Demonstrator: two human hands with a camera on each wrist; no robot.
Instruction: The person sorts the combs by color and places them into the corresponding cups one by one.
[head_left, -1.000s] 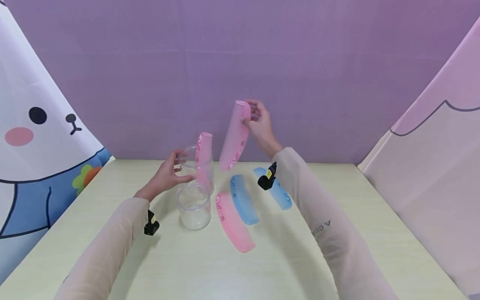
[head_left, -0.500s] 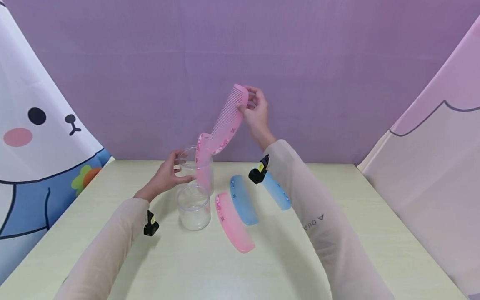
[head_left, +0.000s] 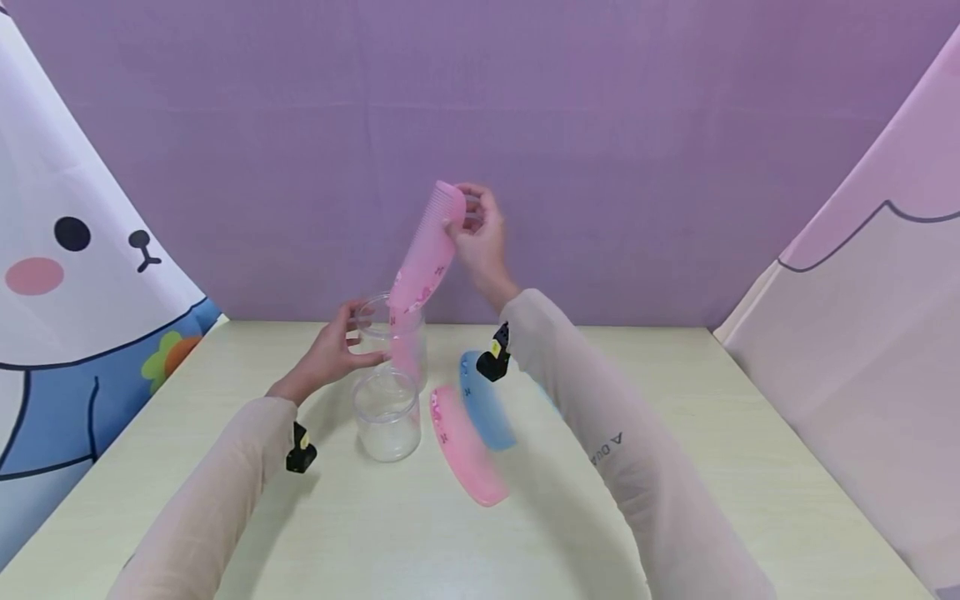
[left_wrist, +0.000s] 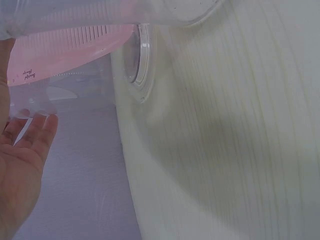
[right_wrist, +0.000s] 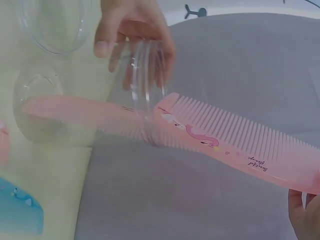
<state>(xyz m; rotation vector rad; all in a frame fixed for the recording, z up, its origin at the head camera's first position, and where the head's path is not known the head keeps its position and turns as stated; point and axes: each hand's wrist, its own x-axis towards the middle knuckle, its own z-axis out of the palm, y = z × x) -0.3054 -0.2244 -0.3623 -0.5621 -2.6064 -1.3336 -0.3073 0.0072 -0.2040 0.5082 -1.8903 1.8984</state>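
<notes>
My left hand [head_left: 330,354] grips the side of the rear clear plastic jar [head_left: 377,340], thumb in front and fingers behind. A pink comb [head_left: 406,354] stands inside that jar. With my right hand [head_left: 483,246] I pinch another pink comb [head_left: 429,254] by its upper end. This comb tilts, its printed lower end at the jar's mouth, overlapping the first comb's top. In the right wrist view the held comb [right_wrist: 240,145] has its flamingo-printed end beside the jar's rim [right_wrist: 142,75]; whether it is inside, I cannot tell.
A second clear jar [head_left: 387,429] stands just in front of the gripped one. To its right lie a pink comb [head_left: 467,450] and a blue comb [head_left: 489,412] on the pale table [head_left: 360,533]. Another blue comb is nearly hidden by my right sleeve [head_left: 570,367]. A purple cloth [head_left: 600,167] hangs behind.
My right hand has carried the pink comb leftward, first up, then down to the rear jar's mouth. My right sleeve now covers most of the far blue comb. The left hand stays put.
</notes>
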